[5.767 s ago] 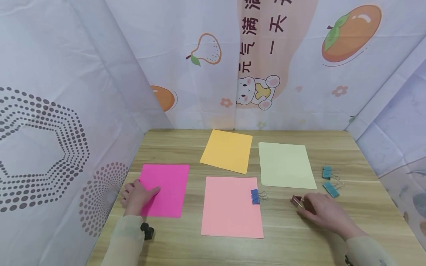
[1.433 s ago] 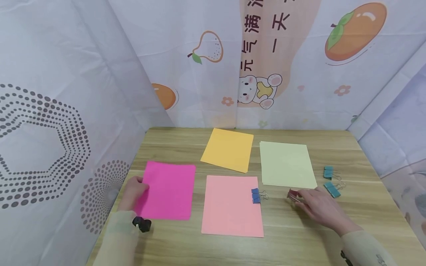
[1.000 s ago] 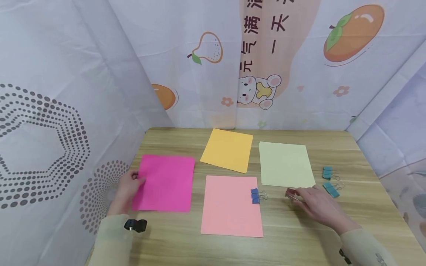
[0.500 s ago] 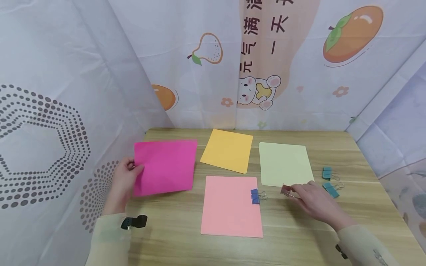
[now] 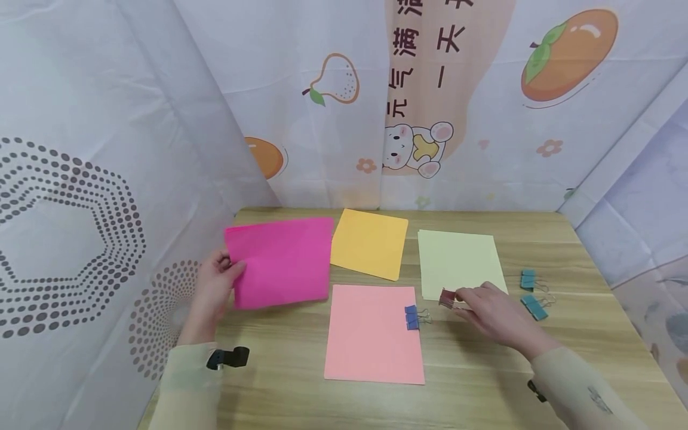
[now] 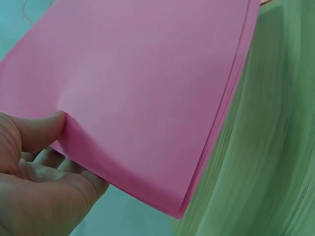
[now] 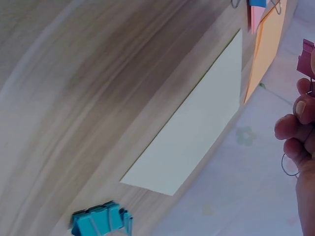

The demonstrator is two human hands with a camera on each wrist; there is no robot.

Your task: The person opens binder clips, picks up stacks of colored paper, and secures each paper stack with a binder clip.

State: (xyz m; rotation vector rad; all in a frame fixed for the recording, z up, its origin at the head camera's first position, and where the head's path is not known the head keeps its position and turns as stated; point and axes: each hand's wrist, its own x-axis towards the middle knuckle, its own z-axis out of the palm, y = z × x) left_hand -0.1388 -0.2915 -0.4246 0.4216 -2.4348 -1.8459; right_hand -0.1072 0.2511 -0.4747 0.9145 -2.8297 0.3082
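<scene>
My left hand (image 5: 215, 286) pinches the left edge of a stack of magenta paper (image 5: 282, 263), thumb on top and fingers curled beneath. In the left wrist view the sheets (image 6: 147, 98) bend at the thumb, and several layered edges show along one side. The stack is tilted up off the table and overlaps the yellow paper (image 5: 371, 245) in the head view. My right hand (image 5: 491, 313) pinches a dark red binder clip (image 5: 448, 297) by its wire handles, above the near edge of the pale green paper (image 5: 462, 266). In the right wrist view the red clip (image 7: 306, 61) shows at the right border.
Pink paper (image 5: 373, 334) lies at the middle of the wooden table (image 5: 301, 394), with a blue binder clip (image 5: 412, 318) on its right edge. Two teal binder clips (image 5: 529, 280) lie at the right. Printed curtains (image 5: 322, 149) stand behind and beside the table.
My left hand has gone from resting on the magenta paper to gripping it, lifting it and moving it rightward. My right hand has carried the red clip left and up.
</scene>
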